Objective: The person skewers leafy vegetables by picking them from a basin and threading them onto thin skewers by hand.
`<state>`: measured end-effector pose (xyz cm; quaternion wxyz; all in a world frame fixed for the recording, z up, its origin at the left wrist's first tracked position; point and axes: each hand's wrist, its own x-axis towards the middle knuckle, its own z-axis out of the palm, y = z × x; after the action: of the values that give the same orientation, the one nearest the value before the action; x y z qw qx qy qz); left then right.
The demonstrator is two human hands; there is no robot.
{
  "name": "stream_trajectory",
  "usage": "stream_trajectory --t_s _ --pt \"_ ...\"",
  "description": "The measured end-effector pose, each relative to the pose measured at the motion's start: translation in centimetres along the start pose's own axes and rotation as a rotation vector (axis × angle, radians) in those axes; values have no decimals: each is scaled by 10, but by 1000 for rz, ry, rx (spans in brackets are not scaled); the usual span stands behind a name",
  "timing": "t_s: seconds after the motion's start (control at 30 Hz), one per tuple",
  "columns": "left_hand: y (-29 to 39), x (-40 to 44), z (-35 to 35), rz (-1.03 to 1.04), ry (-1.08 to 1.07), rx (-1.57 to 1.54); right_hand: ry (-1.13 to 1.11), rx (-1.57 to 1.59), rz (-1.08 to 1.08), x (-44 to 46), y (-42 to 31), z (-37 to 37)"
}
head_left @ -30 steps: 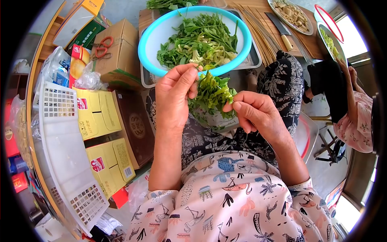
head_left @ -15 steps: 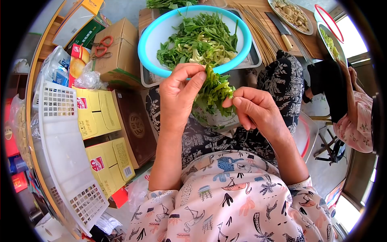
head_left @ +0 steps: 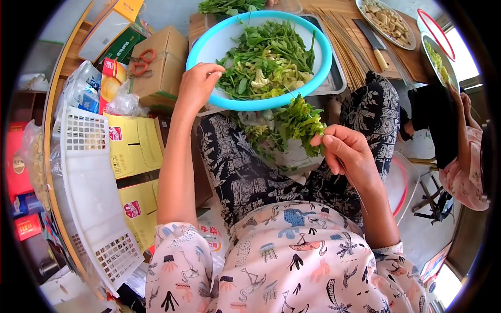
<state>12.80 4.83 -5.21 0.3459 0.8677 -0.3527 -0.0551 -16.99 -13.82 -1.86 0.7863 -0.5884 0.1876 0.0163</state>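
My right hand [head_left: 348, 151] pinches a thin skewer [head_left: 361, 197] near the lower end of a bunch of leafy greens [head_left: 302, 123] threaded on it. The skewer's bare end runs down past my wrist, and its tip pokes out above the leaves. My left hand [head_left: 201, 82] is over the left rim of a blue-rimmed basin [head_left: 322, 62], thumb and fingers apart at the edge of loose greens [head_left: 276, 49] inside. A pale cauliflower floret [head_left: 259, 78] lies among those greens.
Bamboo skewers [head_left: 339, 49] and a knife [head_left: 371, 43] lie right of the basin, near a plate of cut pieces [head_left: 387, 23]. Boxes, a cardboard carton [head_left: 166, 65] and red scissors [head_left: 143, 61] stand left. Another person's arm [head_left: 463, 125] is at far right.
My left hand has let go of the threaded greens and moved up and left to the basin. My right hand has shifted slightly right and down, still holding the skewer.
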Motion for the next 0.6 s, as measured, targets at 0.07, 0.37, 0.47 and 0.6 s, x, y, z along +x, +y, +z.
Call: stream_trajectory --t_s 0.07,0.37,0.47,0.6 --pt "-11 18 13 -30 -160 149 6 14 1 -1 -1 -4" --pt "-18 63 63 68 -472 395 43 50 -22 -6 7 -24" --pt "-20 72 70 23 -479 499 57 62 -22 -7 8 -27" --pt "-34 82 72 60 -490 569 67 60 -20 -8 7 -27"
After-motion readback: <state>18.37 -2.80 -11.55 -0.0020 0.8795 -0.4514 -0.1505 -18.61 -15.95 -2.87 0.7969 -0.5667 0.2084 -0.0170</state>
